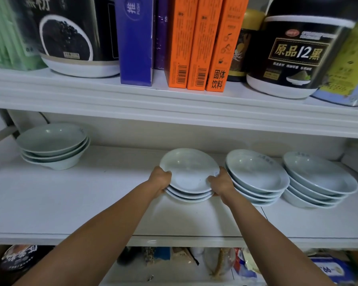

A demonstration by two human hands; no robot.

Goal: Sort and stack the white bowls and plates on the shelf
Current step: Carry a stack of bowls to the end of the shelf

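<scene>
A: Where's the held stack?

B: Stack of 3 white plates (189, 176), mid-shelf, slightly right of centre on the middle shelf (70, 203). Left hand (160, 179) clamps the stack's left rim, right hand (220, 182) clamps its right rim, thumbs over the top plate's edge, fingers under. Can't tell if the bottom plate touches the shelf board or sits just above it.

A: Orientation?

B: Mouths up, tilted a bit so the openings face the camera. Round, so no real long axis; it reads as an oval running left-right along the shelf.

A: Other stacks?

B: 3 deeper bowls (53, 146) nested near the back-left corner, mouths up. Just right of the held stack, touching or nearly touching the right hand, a pile of 4 dishes (256, 174). Further right, near the right edge, another pile of 4 (318, 178). Both piles lean, rims tipped toward the front.

A: Upper shelf?

B: 3 orange boxes (196, 44) standing upright, a blue box (135, 40) left of them, a black canister (298, 50) to the right. Lower shelf contents too blurred to tell.
</scene>
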